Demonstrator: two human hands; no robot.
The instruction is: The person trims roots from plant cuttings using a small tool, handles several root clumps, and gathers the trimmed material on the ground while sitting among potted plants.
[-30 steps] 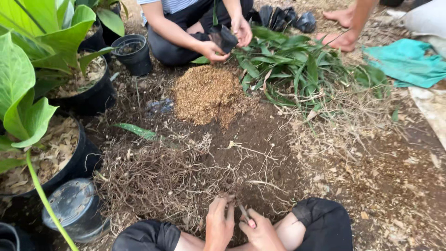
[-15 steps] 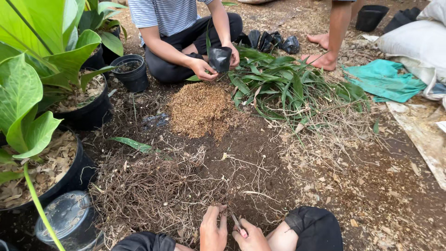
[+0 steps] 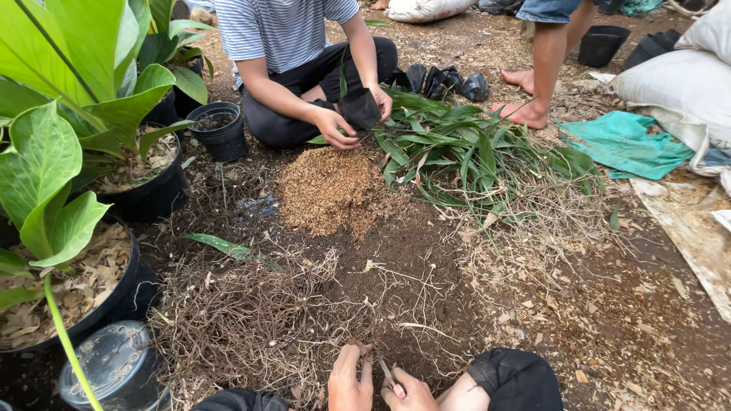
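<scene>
Setting: bare soil ground [image 3: 426,259] outdoors, seen from above by a seated person whose knees frame the near edge.
Left hand [image 3: 349,380]: at the near edge of the ground, fingers pressed down flat into a wide mat of dry, tangled roots [image 3: 251,327]; a loose grip, resting on the strands, not closed round them.
Right hand [image 3: 410,388]: just beside the left, grip clenched on a thin, pale stick-like piece [image 3: 388,374] that points into the roots; whether it is a tool or a stem cannot be told.
Roots' place: spread from the near edge toward the near-left corner, between the hands and a black pot lying on its side [image 3: 114,369].
Doing it well: likely best to pin the mat with the flat hand and tease out few strands at a time, so that nothing snaps.
Farther off: a heap of tan husk [image 3: 331,190] mid-ground; a pile of cut green leaves [image 3: 472,148]; potted broad-leaved plants [image 3: 68,152] along the left edge.
Other people: one sits at the far edge holding a small black bag [image 3: 359,109]; another stands barefoot.
</scene>
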